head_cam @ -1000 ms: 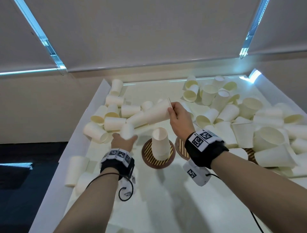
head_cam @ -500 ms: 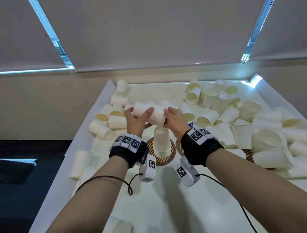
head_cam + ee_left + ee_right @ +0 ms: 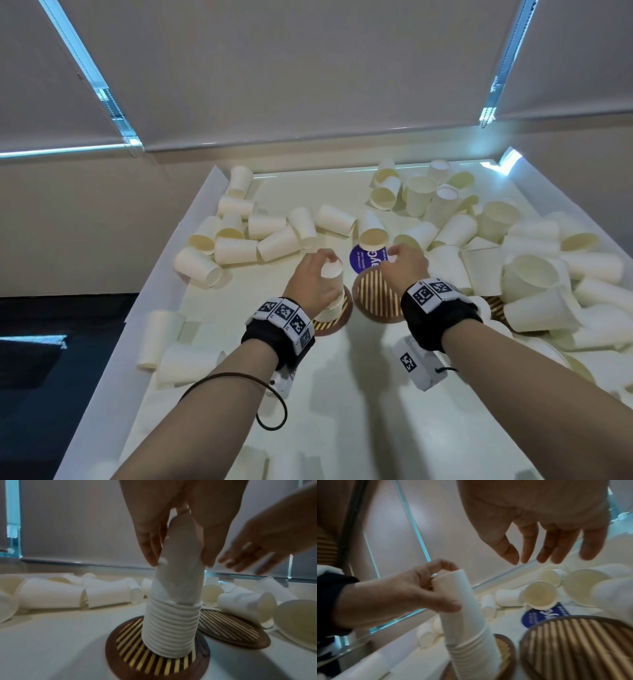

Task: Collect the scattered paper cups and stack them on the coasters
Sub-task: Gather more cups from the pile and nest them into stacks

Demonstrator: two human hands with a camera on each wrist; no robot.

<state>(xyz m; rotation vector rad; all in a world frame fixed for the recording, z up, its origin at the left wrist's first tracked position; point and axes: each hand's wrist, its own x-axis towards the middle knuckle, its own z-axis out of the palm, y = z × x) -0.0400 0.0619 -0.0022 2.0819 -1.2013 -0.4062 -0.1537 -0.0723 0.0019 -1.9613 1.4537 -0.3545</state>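
Observation:
A tall stack of upside-down white paper cups [image 3: 173,615] [image 3: 471,635] [image 3: 333,284] stands on the left striped round coaster [image 3: 154,662] [image 3: 330,323]. My left hand [image 3: 317,277] [image 3: 178,545] grips the top cup of that stack, fingers curled round its sides. My right hand [image 3: 402,267] [image 3: 547,550] hovers open and holds nothing, above the far edge of the second striped coaster [image 3: 376,299] [image 3: 580,646], which is bare. Loose cups [image 3: 239,250] lie on their sides across the white table.
A big heap of cups [image 3: 534,270] covers the right side and partly hides a third coaster [image 3: 496,305]. A blue round sticker [image 3: 364,258] lies just beyond the coasters. More cups [image 3: 178,356] lie by the raised left rim [image 3: 161,284]. Window blinds rise behind.
The stack both hands carried sideways now stands nested on the left coaster's stack. My left hand still grips it; my right hand has let go and shifted right.

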